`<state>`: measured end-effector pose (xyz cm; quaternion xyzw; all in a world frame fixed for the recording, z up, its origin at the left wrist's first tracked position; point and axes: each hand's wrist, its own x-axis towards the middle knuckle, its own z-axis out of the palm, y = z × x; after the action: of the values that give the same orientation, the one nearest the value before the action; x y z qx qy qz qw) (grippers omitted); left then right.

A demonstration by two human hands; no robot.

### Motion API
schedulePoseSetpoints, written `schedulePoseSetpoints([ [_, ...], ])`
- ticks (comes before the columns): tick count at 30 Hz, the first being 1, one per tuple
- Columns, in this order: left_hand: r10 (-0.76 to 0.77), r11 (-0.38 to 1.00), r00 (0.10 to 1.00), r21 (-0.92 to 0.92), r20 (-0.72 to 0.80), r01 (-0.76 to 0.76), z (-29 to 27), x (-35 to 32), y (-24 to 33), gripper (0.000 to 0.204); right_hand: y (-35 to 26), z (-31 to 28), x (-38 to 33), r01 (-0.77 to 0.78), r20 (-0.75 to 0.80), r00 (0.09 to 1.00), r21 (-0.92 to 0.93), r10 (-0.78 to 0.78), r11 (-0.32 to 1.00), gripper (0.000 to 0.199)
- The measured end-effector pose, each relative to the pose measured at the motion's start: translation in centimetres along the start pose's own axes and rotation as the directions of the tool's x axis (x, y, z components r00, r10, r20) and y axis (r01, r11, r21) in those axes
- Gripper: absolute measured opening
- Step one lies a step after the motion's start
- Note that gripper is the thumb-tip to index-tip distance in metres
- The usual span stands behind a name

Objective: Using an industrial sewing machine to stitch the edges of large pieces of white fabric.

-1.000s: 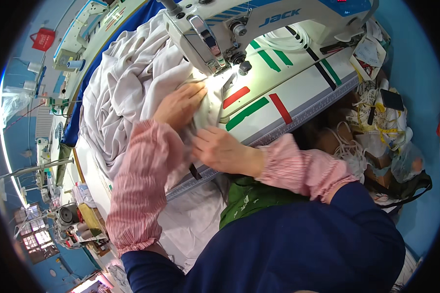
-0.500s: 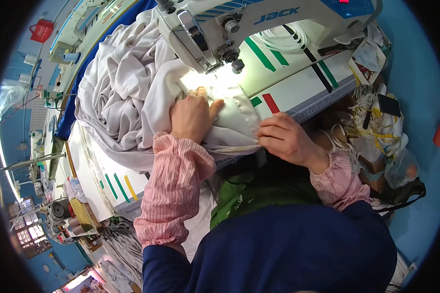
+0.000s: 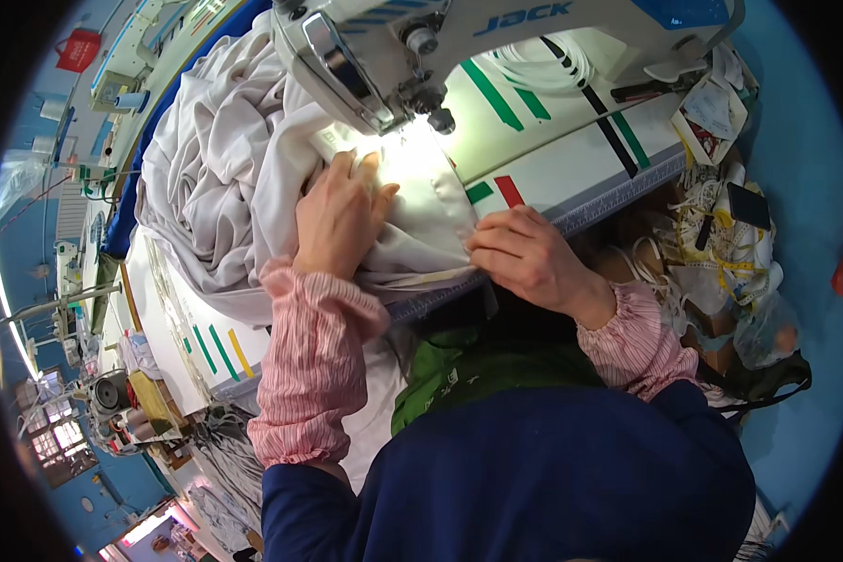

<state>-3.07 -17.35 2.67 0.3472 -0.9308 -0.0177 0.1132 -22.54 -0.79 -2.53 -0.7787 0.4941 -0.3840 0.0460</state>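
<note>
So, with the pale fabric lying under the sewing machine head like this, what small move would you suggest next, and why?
Probably ease the pale fabric a little further toward the needle area. The left hand lies flat on it just short of the lit spot, and the right hand pinches its folded edge at the table edge, so the seam looks lined up and held taut.

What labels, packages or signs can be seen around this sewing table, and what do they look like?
Maker's label: blue lettering on the white sewing machine arm, top.
Red bag: hanging far upper left, white marking.
Clear plastic bag: crumpled, right of the table.
</note>
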Motion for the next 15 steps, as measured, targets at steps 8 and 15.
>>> schedulePoseSetpoints([
  [8, 0.297, 0.934, 0.953, -0.223, 0.059, -0.277, -2.2, -9.4, 1.7, 0.04, 0.1, 0.3, -0.3, 0.019, -0.048, 0.999, 0.016, -0.018, 1.0, 0.025],
  [15, 0.116, 0.983, 0.992, -0.136, -0.051, -0.122, -3.9, -12.5, -1.2, 0.035, 0.1, 0.8, -0.7, 0.0, -0.086, 0.996, 0.046, 0.004, 0.999, 0.023],
])
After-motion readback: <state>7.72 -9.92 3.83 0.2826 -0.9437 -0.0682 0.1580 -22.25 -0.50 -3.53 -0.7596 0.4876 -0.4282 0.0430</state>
